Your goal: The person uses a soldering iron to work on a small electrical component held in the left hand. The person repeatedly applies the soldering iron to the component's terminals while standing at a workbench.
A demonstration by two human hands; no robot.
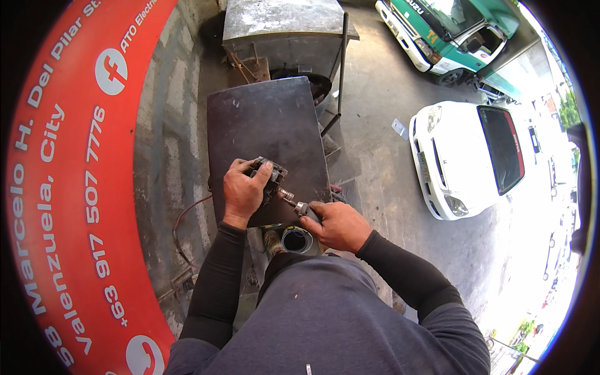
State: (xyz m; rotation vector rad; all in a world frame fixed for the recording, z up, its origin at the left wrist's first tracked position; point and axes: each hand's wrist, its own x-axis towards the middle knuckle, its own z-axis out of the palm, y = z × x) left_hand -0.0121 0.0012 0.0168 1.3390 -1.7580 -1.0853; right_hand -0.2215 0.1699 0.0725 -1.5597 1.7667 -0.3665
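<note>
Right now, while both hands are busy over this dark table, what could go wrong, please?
The tool in the right grip points toward the dark part in the left grip; if it slips, it might strike the left grip, which wears no glove.

The dark part is over the tabletop, fairly close to its near edge, so it could fall if let go, perhaps toward the round container below.
</note>
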